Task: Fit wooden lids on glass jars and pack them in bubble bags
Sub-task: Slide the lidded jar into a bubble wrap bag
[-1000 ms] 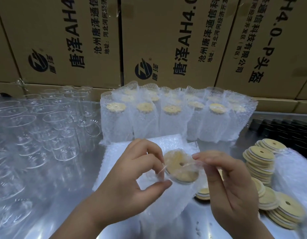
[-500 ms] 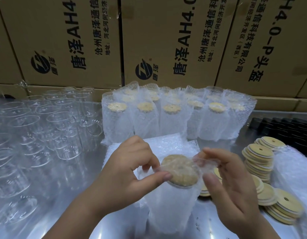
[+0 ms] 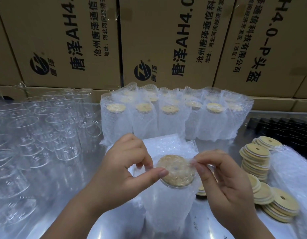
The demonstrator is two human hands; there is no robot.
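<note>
From the head view we see the left hand [image 3: 121, 169] and the right hand [image 3: 225, 183] each pinching the mouth of a bubble bag [image 3: 166, 207] between thumb and forefinger, on either side of a wooden lid [image 3: 176, 171]. The lid sits on a glass jar already inside the bag, which is upright by the near edge of the steel table [image 3: 106, 226], about mid-width.

We judge the lid fitted and the bagging step nearly done. Next the film wants drawing up past the lid, then the jar goes to the row of packed jars [image 3: 166, 121] along the far edge.

Empty glass jars [image 3: 45, 135] crowd the left side, and loose lid stacks [image 3: 256, 156] lie toward the right edge.
</note>
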